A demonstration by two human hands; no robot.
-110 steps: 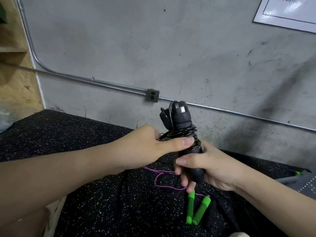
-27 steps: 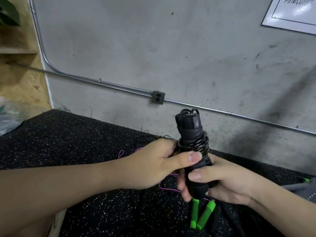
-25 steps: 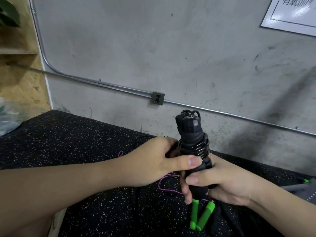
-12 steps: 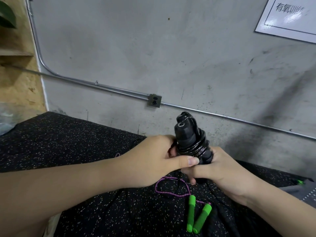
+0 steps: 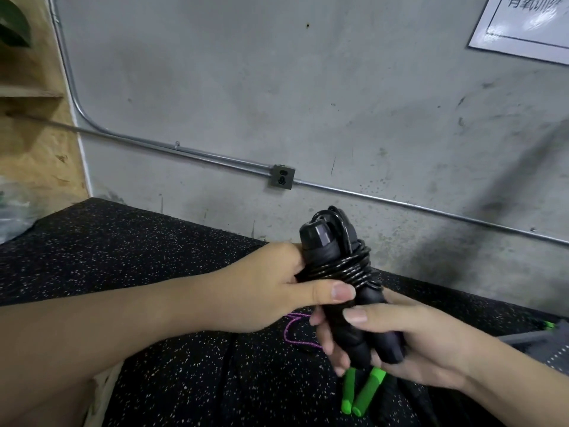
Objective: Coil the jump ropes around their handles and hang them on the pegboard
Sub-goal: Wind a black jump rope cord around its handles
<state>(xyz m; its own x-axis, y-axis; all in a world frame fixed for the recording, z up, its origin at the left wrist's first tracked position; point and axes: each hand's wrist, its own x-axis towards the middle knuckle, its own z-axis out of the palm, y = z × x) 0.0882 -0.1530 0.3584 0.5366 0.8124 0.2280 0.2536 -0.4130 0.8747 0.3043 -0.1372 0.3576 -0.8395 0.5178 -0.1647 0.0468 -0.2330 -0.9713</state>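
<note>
Both hands are on the black rope (image 5: 341, 272), held up in front of the grey wall (image 5: 308, 103) and above the speckled mat (image 5: 154, 257). The right hand (image 5: 400, 340) grips the two black handles (image 5: 363, 337) side by side near their lower ends, fingers curled round from behind and thumb laid across the front. The handles stand nearly upright, tilted a little to the left at the top. The left hand (image 5: 271, 291) closes on the bundle higher up, its thumb pressed flat against the front just under the coil, its fingers hidden behind. The cord sits wound in several tight turns round the upper half of both handles, and a loop of it arches over the handle caps at the top. Down on the mat, right under the right hand, lie two green handles (image 5: 361, 392) close together, their upper ends hidden by the fingers, and a thin purple cord (image 5: 292, 334) curls out on the mat between the two wrists. Behind it all a metal conduit (image 5: 184, 152) runs along the wall to a small outlet box (image 5: 282, 177), a white sign (image 5: 529, 23) hangs at the top right corner, and a wooden shelf (image 5: 27, 94) shows at the left edge.
</note>
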